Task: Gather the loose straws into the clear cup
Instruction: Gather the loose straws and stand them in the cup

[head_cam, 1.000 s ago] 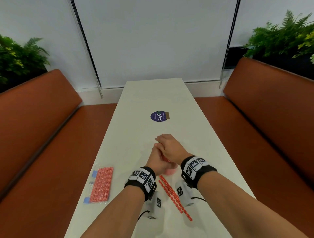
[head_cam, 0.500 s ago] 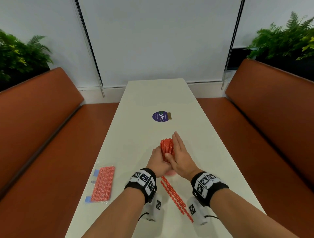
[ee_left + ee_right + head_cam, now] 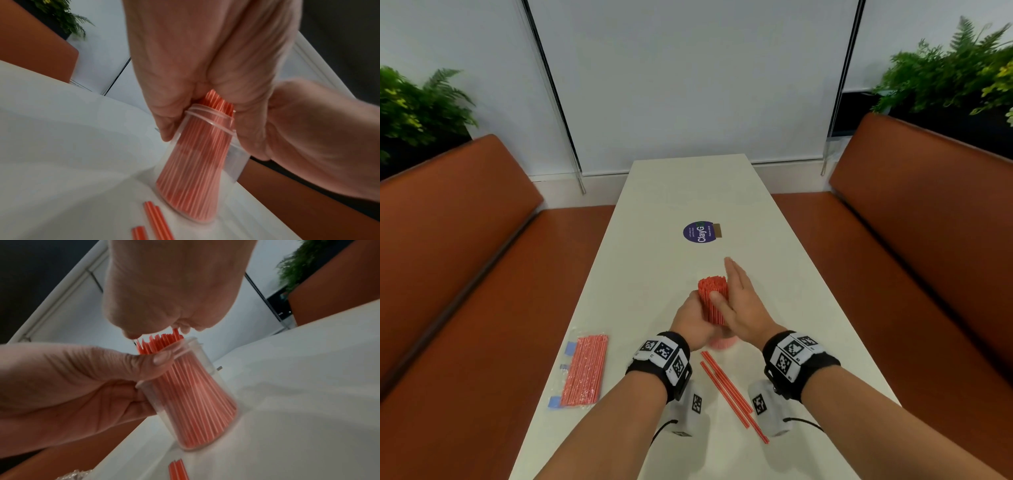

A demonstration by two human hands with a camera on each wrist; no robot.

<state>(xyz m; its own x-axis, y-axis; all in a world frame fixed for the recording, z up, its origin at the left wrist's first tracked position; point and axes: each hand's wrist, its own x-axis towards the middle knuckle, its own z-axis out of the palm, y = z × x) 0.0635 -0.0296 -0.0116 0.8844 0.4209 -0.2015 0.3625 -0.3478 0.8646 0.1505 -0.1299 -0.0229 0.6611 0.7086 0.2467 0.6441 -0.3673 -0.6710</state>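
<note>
The clear cup point(image 3: 207, 360) stands on the white table point(image 3: 654, 281), packed with a bundle of red straws point(image 3: 713, 297) that rise above its rim. My left hand point(image 3: 688, 322) grips the cup from the left, thumb on its wall near the rim. My right hand point(image 3: 739, 298) lies flat against the right side of the bundle, fingers straight, thumb touching the straws. Two or three loose red straws point(image 3: 732, 394) lie on the table just in front of the cup, between my wrists. The cup's base is hidden by my hands in the head view.
A clear bag of red straws point(image 3: 585, 371) lies near the table's left edge. A round purple sticker point(image 3: 698, 233) is farther up the table. Brown benches point(image 3: 448, 257) run along both sides.
One second ago my right hand lay curled over the top of the straws. It has since drawn back, straightened and settled against the bundle's right side. The left hand kept its hold.
</note>
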